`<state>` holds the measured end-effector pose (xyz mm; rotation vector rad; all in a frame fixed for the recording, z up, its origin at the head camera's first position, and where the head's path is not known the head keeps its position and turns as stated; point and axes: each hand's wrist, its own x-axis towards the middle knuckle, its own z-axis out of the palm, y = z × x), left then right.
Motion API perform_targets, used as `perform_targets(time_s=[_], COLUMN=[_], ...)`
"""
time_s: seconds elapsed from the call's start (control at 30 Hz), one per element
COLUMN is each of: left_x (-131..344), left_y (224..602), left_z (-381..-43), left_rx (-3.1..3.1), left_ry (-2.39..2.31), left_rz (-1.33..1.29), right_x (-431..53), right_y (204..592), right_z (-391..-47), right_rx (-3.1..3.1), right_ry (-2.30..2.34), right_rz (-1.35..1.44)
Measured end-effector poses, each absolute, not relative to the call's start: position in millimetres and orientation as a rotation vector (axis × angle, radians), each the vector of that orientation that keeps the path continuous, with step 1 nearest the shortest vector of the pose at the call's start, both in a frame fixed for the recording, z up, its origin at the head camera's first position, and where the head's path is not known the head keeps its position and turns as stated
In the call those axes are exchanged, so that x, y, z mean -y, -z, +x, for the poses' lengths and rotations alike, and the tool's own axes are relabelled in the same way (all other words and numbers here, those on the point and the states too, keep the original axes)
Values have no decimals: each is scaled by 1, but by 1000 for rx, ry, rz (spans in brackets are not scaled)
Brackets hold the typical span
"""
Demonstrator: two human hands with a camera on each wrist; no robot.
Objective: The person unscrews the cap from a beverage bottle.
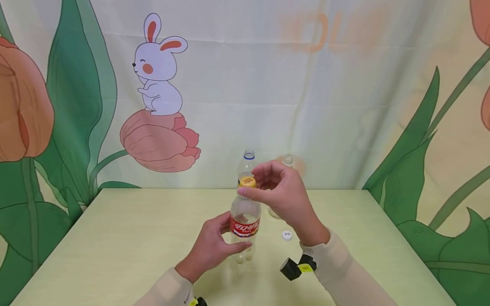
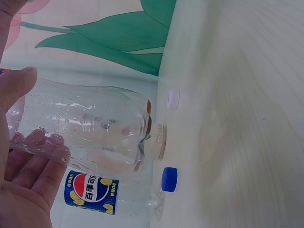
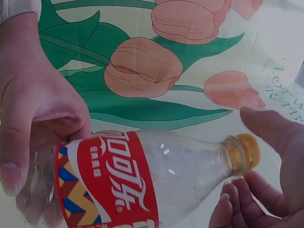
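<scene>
My left hand [image 1: 212, 242] grips a clear plastic cola bottle [image 1: 245, 208] around its lower half, upright above the table. The bottle has a red label [image 3: 114, 180] and a yellow cap [image 1: 247, 182] on its neck. At the cap is my right hand [image 1: 285, 193], its thumb and fingers spread loosely around it. In the right wrist view a gap shows between the right thumb [image 3: 261, 121] and the cap, with the fingertips just below the cap. In the left wrist view, the left fingers [image 2: 45, 166] wrap the clear bottle wall, which has droplets on it.
Behind stand an uncapped bottle with a blue neck ring [image 1: 249, 156] and a blue label [image 2: 91, 192], and another uncapped clear bottle [image 1: 288, 161], partly hidden by my right hand. A white cap [image 1: 286, 235] and a blue cap [image 2: 169, 179] lie on the table [image 1: 134, 238]. A printed curtain [image 1: 237, 85] hangs behind.
</scene>
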<state>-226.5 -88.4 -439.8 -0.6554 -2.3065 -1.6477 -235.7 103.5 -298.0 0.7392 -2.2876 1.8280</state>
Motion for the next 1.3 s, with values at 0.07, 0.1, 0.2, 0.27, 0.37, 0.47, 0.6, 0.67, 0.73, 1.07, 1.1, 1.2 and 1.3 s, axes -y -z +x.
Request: perform_targets(time_s=[0.07,0.1,0.2,0.27,0.37,0.47,0.6,0.67,0.73,1.07,1.1,1.2,1.3], left_x=[88,87,86,86,85,85,85,85,85,86,86,86,86], left_y=[440,440,440,440,440,439,439,439,439,440,440,440,440], left_z=[-227,-227,-226,-226,-226,-226,-226,-227,-227,-228,-228,-228,-228], left_rx=[2306,2307,2311,2314,2311,2306,2308,2309,2306,2294,2295,2300,2293], left_ry=[1644,1641,1643,1648,1653,1653,1662,1667,1664,1666,1668,1669,1667], left_rz=[-656,-655,-655,-651,-652,-656,-650,-645,-655,-667,-667,-665,-677], right_x=[-102,-102,-101,-102,-104,-106,-107,-108,-108,-108,-109,-109,-108], right_y=[298,298,297,296,296,296,296,296,297,297,297,297,297], right_z=[-233,-232,-231,-231,-233,-235,-238,-240,-241,-242,-242,-241,-240], right_rx=[2281,2281,2272,2267,2260,2258,2255,2257,2266,2315,2323,2330,2311], right_ry=[-1804,-1787,-1777,-1793,-1860,-1942,-2024,-2050,-2067,-2091,-2079,-2025,-1939], right_rz=[697,687,687,700,724,756,807,845,882,979,984,977,887])
